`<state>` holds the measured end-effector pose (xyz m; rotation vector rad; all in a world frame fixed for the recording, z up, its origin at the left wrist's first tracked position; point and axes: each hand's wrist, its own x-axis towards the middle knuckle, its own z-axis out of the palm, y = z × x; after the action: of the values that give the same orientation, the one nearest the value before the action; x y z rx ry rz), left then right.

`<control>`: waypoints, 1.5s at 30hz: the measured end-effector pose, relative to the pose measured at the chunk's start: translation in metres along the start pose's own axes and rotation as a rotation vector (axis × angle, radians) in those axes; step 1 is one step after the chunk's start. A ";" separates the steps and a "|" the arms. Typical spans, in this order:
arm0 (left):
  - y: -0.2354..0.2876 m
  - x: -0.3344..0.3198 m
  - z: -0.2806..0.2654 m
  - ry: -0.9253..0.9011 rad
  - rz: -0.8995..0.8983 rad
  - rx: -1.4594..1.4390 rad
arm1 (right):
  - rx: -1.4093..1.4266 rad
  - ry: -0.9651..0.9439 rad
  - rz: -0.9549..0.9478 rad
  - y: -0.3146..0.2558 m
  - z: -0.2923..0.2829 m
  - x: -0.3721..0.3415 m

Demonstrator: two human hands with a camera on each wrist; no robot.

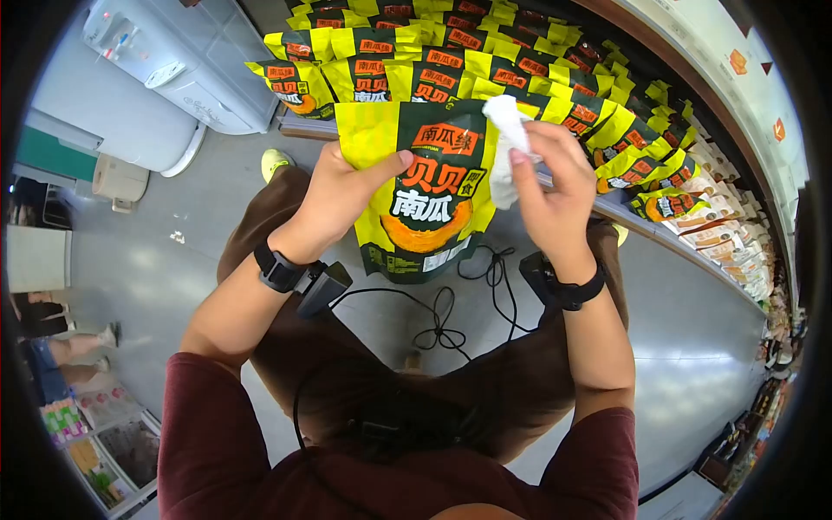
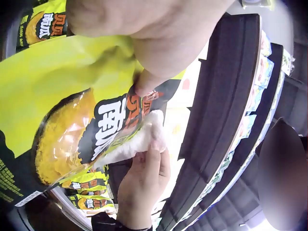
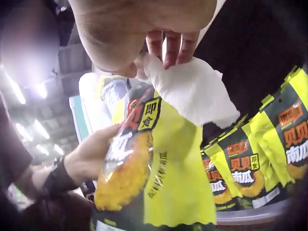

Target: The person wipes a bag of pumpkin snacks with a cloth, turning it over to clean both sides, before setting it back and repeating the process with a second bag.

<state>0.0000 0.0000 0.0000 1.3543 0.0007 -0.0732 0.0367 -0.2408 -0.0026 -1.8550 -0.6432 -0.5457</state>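
A yellow and dark green snack pouch (image 1: 426,195) with a pumpkin picture is held upright in front of the shelf. My left hand (image 1: 334,195) grips it at its left edge, thumb across the front and the other fingers hidden behind. In my right hand (image 1: 559,186) a white tissue (image 1: 505,156) is pinched between thumb and fingers, at the pouch's upper right edge. The right wrist view shows the tissue (image 3: 192,91) hanging over the pouch's side (image 3: 180,159). From the left wrist, the tissue (image 2: 127,144) overlaps the pouch's printed front (image 2: 72,130).
Rows of matching pouches (image 1: 446,61) fill the shelf ahead, with paler packets (image 1: 724,230) farther right. Black cables (image 1: 442,316) lie on the grey floor between the knees. A white appliance (image 1: 195,61) stands at the upper left. Another person's legs (image 1: 74,355) show at the far left.
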 end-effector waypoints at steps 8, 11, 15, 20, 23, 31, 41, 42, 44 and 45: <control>-0.008 -0.012 0.012 -0.023 -0.024 0.054 | -0.366 -0.279 -0.359 -0.014 0.003 -0.013; -0.011 -0.009 0.012 -0.002 0.005 0.098 | -0.382 -0.222 -0.350 0.007 -0.006 -0.003; -0.004 -0.009 0.012 0.041 0.022 0.085 | -0.181 -0.051 -0.108 0.029 -0.005 -0.008; -0.007 -0.007 0.012 0.055 0.040 0.049 | -0.355 -0.026 -0.238 0.002 -0.002 -0.012; -0.009 -0.009 0.013 0.052 0.041 0.080 | -0.297 -0.143 -0.369 -0.005 0.004 -0.017; -0.017 -0.003 0.007 0.095 0.077 -0.028 | -0.108 -0.476 -0.432 -0.022 0.030 -0.039; -0.004 -0.003 0.010 0.132 0.052 -0.217 | -0.250 -0.224 -0.249 0.000 -0.001 -0.018; -0.003 -0.004 0.012 0.145 0.033 -0.236 | -0.243 -0.258 -0.268 -0.004 0.000 -0.020; -0.010 -0.001 0.009 0.135 0.061 -0.220 | -0.210 -0.357 -0.290 -0.016 0.009 -0.028; -0.012 0.000 0.004 0.123 0.089 -0.192 | -0.176 -0.350 -0.299 -0.023 0.013 -0.031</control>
<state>-0.0013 -0.0062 -0.0113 1.1636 0.0499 0.0830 -0.0006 -0.2274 -0.0109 -2.0547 -1.1500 -0.4836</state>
